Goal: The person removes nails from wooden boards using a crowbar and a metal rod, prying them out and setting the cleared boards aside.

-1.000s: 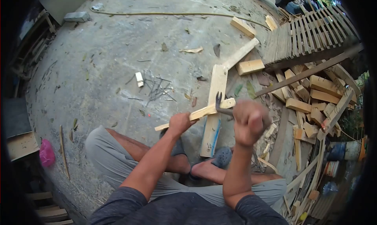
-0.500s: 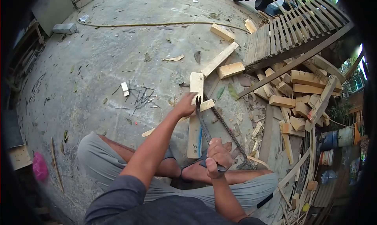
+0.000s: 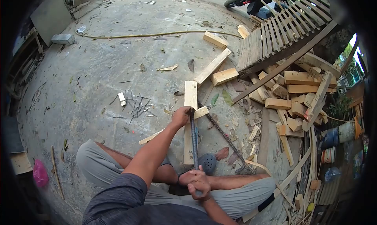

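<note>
My right hand [image 3: 199, 183] is wrapped around the lower end of a ribbed steel pry bar [image 3: 194, 142]. The bar's forked claw rests on a pale wooden block [image 3: 191, 92], near where a short wooden strip [image 3: 202, 112] crosses it. My left hand [image 3: 181, 117] grips the wood beside the claw, its fingers partly hidden. Below the crossing, a longer board [image 3: 189, 146] extends toward my crossed legs. Whether a nail sits in the claw cannot be made out.
A second ribbed bar [image 3: 224, 134] lies to the right. Bent nails [image 3: 139, 107] are scattered at left near a small white block [image 3: 122, 99]. Cut wood blocks [image 3: 292, 103] are heaped at right beside a slatted wooden frame [image 3: 282, 32]. A hose [image 3: 149, 35] crosses the concrete.
My right hand has pulled the bar's handle down and left toward my body, so the bar now runs nearly straight along the board. The view has shifted slightly.
</note>
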The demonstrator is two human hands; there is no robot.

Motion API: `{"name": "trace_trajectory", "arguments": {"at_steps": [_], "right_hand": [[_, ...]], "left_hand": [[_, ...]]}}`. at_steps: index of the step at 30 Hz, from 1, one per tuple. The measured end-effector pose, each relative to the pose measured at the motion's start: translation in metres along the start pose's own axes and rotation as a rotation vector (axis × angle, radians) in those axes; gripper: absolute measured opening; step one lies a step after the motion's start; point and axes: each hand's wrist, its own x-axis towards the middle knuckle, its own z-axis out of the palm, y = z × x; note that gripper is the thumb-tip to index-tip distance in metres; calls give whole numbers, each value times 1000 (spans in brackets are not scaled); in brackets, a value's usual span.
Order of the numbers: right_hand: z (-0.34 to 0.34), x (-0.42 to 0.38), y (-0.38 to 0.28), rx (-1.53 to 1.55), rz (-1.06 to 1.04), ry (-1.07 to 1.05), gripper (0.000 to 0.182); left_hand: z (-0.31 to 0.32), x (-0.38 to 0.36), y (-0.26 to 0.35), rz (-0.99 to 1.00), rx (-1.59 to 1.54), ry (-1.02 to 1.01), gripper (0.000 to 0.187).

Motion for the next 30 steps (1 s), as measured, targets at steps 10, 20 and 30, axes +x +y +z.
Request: {"name": "trace_trajectory", "arguments": {"at_steps": [10,20,30], "right_hand": [[-90,32,-51,503,27,581,23],[-142,175,-113,439,144,135,35],[-117,127,-15,105,396,478,35]], "left_hand": [[-61,-17,59,828,493,-45,25],[-146,-25,170,-91,192,-995,19],[-152,-54,-19,-257,714,-292,79]]}}
